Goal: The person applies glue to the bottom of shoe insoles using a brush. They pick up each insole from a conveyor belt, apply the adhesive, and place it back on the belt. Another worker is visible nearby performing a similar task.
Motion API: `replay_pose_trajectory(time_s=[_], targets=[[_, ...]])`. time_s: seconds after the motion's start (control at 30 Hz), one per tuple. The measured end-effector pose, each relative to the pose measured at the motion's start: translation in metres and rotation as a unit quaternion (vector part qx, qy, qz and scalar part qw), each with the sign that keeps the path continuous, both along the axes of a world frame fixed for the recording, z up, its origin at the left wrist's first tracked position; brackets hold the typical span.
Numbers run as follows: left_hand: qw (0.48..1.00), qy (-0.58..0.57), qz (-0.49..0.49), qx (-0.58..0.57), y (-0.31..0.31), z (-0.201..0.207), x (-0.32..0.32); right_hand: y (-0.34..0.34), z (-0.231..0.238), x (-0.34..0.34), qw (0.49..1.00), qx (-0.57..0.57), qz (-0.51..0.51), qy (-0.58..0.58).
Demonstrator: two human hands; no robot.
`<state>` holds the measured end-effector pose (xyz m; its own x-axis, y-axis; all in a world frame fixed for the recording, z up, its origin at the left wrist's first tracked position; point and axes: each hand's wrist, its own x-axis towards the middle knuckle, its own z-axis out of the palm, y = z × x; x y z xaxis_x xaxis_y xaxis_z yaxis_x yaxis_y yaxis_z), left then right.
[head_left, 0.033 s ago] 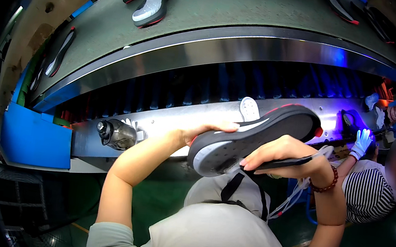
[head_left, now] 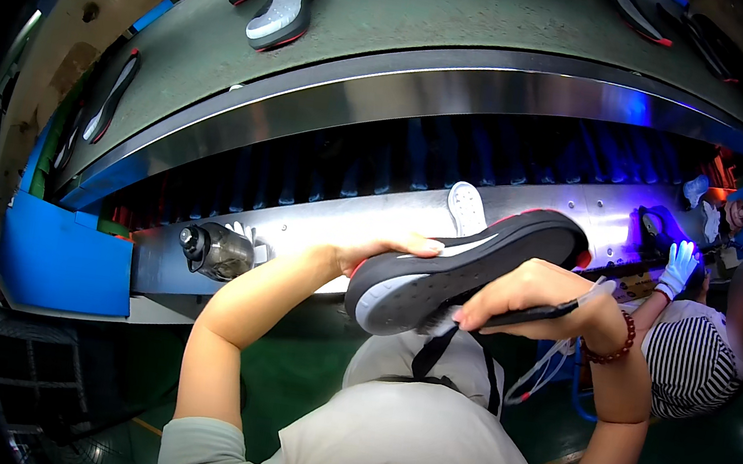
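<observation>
A dark shoe sole [head_left: 426, 281] with a pale grey end and red trim is held tilted in front of my body. My left hand [head_left: 383, 248] grips its left edge, thumb lying along the upper side. My right hand [head_left: 527, 295] is closed around a black-handled brush [head_left: 537, 314]. The brush's pale bristles are at the sole's lower edge; whether they touch it, I cannot tell. A thin whitish cable hangs by my right wrist. Just beyond the held sole, a small white sole-shaped piece [head_left: 466, 209] rests on the metal ledge [head_left: 321, 225].
Several soles, among them a grey and black sole [head_left: 288, 7], lie on the green conveyor belt [head_left: 419, 13] beyond the steel rail. A dark bottle [head_left: 223, 252] stands at the ledge's left. At right, a co-worker's white-gloved hand [head_left: 678, 268] reaches toward the ledge under blue light.
The sole has shifted slightly down and left with my left hand. The brush in my right hand has moved slightly down and left, and its bristles show more clearly.
</observation>
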<state>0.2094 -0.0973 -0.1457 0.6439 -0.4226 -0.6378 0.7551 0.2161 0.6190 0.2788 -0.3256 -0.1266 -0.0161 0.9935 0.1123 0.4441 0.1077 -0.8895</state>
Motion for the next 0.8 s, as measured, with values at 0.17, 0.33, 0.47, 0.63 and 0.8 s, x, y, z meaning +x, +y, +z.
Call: replay_pose_trajectory(time_s=[0.17, 0.33, 0.47, 0.63, 0.8], targets=[[0.995, 0.08, 0.042, -0.038, 0.012, 0.001, -0.01, -0.004, 0.005, -0.002, 0.997, 0.036, -0.035, 0.056], [0.998, 0.042, 0.036, 0.033, 0.019, -0.003, -0.016, -0.011, -0.015, -0.007, 0.999, 0.023, -0.041, -0.002], [0.996, 0.054, 0.068, 0.037, 0.031, -0.009, -0.025, -0.018, -0.015, -0.009, 0.993, 0.055, -0.099, 0.023], [0.994, 0.061, 0.068, 0.055, 0.045, -0.015, -0.026, -0.031, -0.039, -0.015, 0.987, 0.054, -0.134, 0.072], [0.993, 0.075, 0.075, 0.054, 0.053, -0.022, -0.03, -0.04, -0.026, -0.018, 0.982, 0.06, -0.176, 0.037]])
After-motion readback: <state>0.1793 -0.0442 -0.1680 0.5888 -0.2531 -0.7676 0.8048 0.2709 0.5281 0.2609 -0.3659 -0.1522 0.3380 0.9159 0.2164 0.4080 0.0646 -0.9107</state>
